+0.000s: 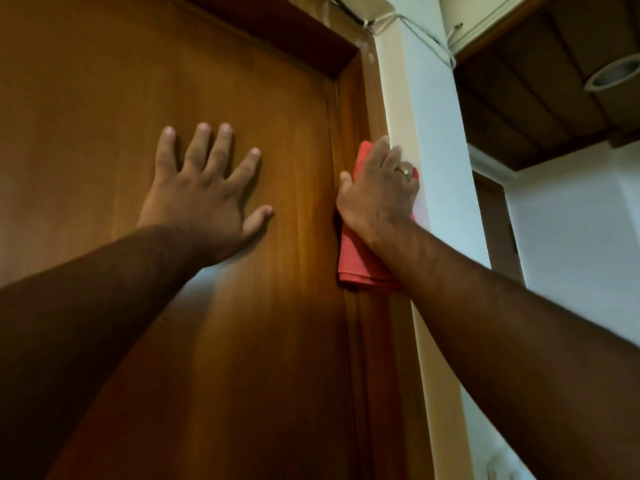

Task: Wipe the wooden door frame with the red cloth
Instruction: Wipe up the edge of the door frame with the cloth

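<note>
Door: brown wood, shut, fills the left and centre of the view.

Left hand: palm flat against the door panel, fingers spread wide apart and pointing up, thumb out to the right. It grips nothing. Forearm comes in from the lower left.

Door frame: brown wooden upright along the right edge of the door, meeting the darker top piece at the upper corner. A pale wall stands just to its right.

Red cloth: folded, pressed flat against the door frame about midway up the visible upright. Its top tip shows above the knuckles, and its lower folded edge hangs below the wrist.

Right hand: laid over the cloth, pinning it to the frame, fingers together and curving round the frame's outer edge toward the wall, thumb resting at the seam between door and frame. A ring sits on one finger. Forearm comes in from the lower right.

Cable: thin, white, runs along the wall above the frame corner.

Ceiling: dark wooden boards, upper right, with a round light fitting.

Containers: the view shows none.
</note>
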